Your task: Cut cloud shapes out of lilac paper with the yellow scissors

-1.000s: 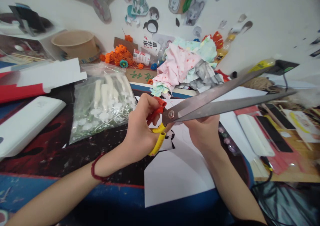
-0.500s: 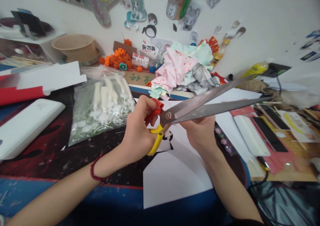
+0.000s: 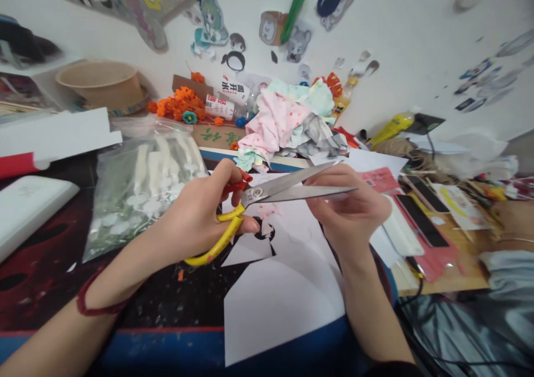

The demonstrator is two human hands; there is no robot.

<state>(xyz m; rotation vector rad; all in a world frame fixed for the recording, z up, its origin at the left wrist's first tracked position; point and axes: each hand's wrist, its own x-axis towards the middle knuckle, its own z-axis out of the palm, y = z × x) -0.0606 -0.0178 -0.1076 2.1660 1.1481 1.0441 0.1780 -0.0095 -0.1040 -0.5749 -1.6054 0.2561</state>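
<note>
My left hand is closed around the handles of a large pair of scissors, one handle yellow, the other red. The grey blades are slightly apart and point right, their tips in front of my right hand. That hand's fingers are bent together near the tips; whatever they might hold is hidden. Below both hands lie white paper sheets. A paper scrap with a black-edged cutout and small pinkish scraps rest under the scissors.
At left are a clear bag of white pieces and a white box-like device. Crumpled patterned cloth or paper and orange flowers sit behind. Phones lie at right, near another person's arm.
The view has swung right, so the table things sit further left. My right hand has risen from beneath the blades to their tips, and the scissors' handles have spread a little.
</note>
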